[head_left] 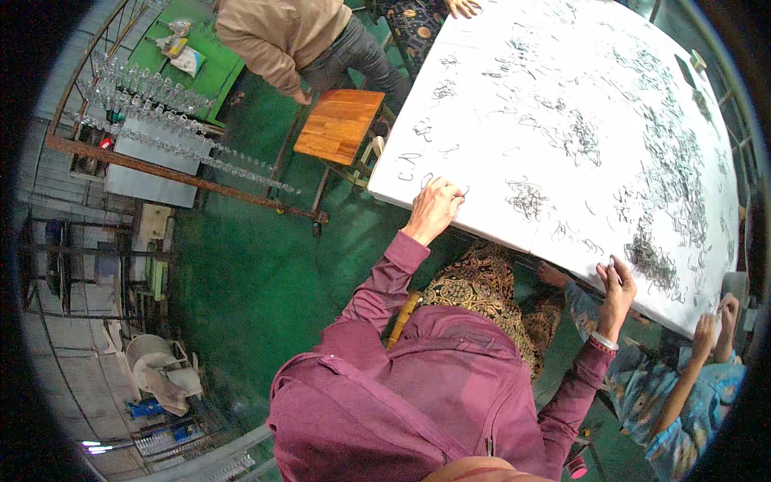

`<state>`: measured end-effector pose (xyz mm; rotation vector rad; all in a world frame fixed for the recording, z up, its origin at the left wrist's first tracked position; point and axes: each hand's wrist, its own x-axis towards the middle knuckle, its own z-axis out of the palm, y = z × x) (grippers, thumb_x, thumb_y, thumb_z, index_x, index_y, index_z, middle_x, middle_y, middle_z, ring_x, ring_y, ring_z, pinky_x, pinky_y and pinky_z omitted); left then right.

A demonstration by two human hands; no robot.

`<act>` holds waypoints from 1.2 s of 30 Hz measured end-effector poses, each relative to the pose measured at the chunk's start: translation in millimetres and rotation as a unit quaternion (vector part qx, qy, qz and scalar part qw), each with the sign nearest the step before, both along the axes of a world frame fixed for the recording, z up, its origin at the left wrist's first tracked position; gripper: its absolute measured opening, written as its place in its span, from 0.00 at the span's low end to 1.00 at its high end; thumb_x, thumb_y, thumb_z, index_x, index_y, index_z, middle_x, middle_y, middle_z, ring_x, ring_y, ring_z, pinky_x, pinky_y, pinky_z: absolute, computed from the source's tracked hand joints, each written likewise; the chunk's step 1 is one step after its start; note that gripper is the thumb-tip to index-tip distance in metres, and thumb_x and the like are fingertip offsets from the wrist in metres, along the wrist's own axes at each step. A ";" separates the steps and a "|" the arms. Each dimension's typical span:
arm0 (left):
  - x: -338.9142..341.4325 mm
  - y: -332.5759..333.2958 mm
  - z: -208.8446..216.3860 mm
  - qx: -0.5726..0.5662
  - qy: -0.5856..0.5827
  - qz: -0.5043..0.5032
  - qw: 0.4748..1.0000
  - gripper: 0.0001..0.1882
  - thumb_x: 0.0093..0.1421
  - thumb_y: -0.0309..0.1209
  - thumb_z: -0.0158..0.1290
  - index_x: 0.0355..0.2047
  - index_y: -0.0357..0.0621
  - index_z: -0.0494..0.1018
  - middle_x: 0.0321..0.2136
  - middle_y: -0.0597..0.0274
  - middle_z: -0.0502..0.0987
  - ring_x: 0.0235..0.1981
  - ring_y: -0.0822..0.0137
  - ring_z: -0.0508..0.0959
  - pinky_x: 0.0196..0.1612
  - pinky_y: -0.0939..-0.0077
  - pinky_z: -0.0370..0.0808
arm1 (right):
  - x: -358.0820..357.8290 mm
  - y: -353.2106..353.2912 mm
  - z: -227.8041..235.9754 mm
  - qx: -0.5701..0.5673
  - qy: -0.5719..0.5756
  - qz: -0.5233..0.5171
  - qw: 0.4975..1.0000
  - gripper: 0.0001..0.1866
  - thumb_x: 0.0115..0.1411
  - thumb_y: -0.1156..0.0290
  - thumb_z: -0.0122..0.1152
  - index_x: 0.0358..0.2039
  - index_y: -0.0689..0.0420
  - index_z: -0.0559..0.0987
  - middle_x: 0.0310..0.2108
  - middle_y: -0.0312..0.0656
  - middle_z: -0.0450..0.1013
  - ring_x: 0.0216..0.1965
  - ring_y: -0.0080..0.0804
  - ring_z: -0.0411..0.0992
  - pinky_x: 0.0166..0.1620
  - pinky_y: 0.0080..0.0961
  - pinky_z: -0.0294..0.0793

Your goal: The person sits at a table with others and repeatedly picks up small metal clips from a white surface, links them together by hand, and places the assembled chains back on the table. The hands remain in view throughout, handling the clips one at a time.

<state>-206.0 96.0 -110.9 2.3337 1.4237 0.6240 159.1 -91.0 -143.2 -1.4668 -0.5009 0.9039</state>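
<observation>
A large white-topped table (482, 153) spreads in front of me, strewn with many small dark curly pieces (570, 132) whose kind I cannot make out. At its near left edge rests my left hand (436, 210), fingers bent together over the white surface, with a tiny dark bit by the fingertips. My right hand (616, 291) is at the near edge farther right, its thumb and fingers drawn together. Anything between those fingertips is too small to name. Dense dark pieces (654, 261) lie just beside the right hand.
Another person's hands (715, 325) work at the table's right corner. Across from me, a person in a tan jacket (277, 36) stands by a wooden stool (339, 124). A rack of clear pieces (152, 92) and a green table (221, 68) are at the far left.
</observation>
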 end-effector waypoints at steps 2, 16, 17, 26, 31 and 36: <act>2.5 8.7 0.1 -0.011 0.006 0.010 1.000 0.09 0.54 0.31 0.53 0.29 0.38 0.77 0.28 0.49 0.77 0.32 0.53 0.77 0.36 0.63 0.72 | 3.8 -1.0 2.9 -0.020 -0.025 0.001 1.000 0.13 0.60 0.76 0.54 0.44 0.69 0.72 0.33 0.40 0.70 0.35 0.33 0.76 0.42 0.24 0.77; 23.4 70.2 -6.5 -0.019 0.034 0.107 0.993 0.14 0.51 0.30 0.56 0.38 0.40 0.74 0.30 0.48 0.77 0.36 0.52 0.77 0.39 0.61 0.72 | -44.9 2.6 38.3 -0.035 0.057 0.018 0.998 0.05 0.60 0.76 0.53 0.34 0.65 0.70 0.27 0.43 0.72 0.26 0.30 0.75 0.29 0.21 0.74; 28.6 66.3 -0.1 0.012 0.026 0.104 0.994 0.13 0.52 0.30 0.55 0.38 0.40 0.74 0.31 0.48 0.77 0.37 0.53 0.76 0.40 0.62 0.72 | -48.4 2.8 41.6 -0.025 0.052 0.025 0.998 0.05 0.60 0.76 0.52 0.34 0.65 0.70 0.26 0.43 0.72 0.25 0.30 0.75 0.29 0.21 0.74; 139.5 -51.4 45.4 -0.147 -0.257 -0.306 0.905 0.11 0.57 0.31 0.53 0.36 0.36 0.75 0.30 0.51 0.77 0.32 0.60 0.78 0.36 0.71 0.73 | -89.4 9.7 70.0 -0.017 -0.091 0.079 0.993 0.05 0.60 0.77 0.54 0.37 0.63 0.73 0.23 0.33 0.70 0.23 0.16 0.66 0.25 0.14 0.66; 159.5 -75.3 48.5 -0.228 -0.296 -0.320 0.871 0.08 0.56 0.28 0.53 0.32 0.35 0.76 0.24 0.54 0.78 0.25 0.63 0.78 0.30 0.72 0.73 | -90.3 -8.7 90.1 0.000 -0.181 -0.018 0.983 0.02 0.59 0.79 0.54 0.33 0.63 0.73 0.26 0.34 0.70 0.28 0.18 0.67 0.32 0.15 0.67; 155.6 -86.1 53.5 -0.436 -0.288 -0.328 0.787 0.10 0.59 0.28 0.52 0.38 0.34 0.76 0.27 0.62 0.78 0.24 0.77 0.75 0.28 0.82 0.72 | -84.4 -34.9 86.7 -0.012 -0.174 0.013 0.985 0.03 0.56 0.82 0.55 0.32 0.64 0.73 0.27 0.35 0.72 0.30 0.17 0.67 0.35 0.15 0.67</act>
